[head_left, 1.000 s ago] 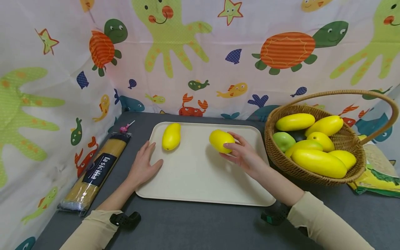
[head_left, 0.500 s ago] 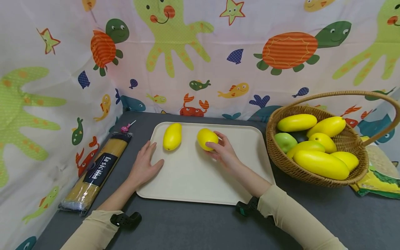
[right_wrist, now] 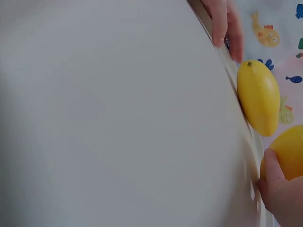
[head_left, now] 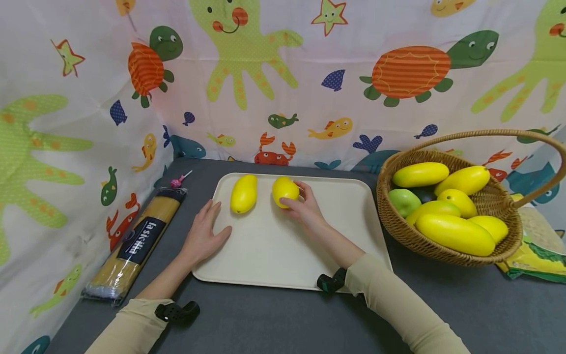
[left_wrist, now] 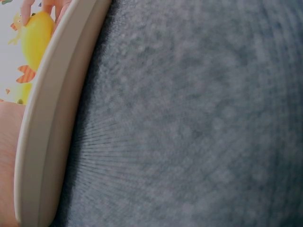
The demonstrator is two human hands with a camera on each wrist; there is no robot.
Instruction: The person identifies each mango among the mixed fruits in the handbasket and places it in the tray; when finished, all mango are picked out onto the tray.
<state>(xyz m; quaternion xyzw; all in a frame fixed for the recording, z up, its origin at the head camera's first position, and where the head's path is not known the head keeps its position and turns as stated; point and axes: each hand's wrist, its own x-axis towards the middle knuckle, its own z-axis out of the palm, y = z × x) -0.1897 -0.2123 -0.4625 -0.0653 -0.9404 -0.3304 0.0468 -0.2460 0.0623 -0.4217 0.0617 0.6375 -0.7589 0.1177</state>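
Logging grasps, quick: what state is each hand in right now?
Left hand: open, holding nothing, at the left edge of the cream, rectangular, smooth tray.
Right hand: closed, holding the yellow, rounded, glossy fruit.

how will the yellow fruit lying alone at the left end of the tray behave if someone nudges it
The yellow fruit would probably roll sideways, given its rounded body. Its long shape, narrower at one end, suggests a curving path. The smooth, shiny skin may be slippery, though the raised rim of the tray might stop it.
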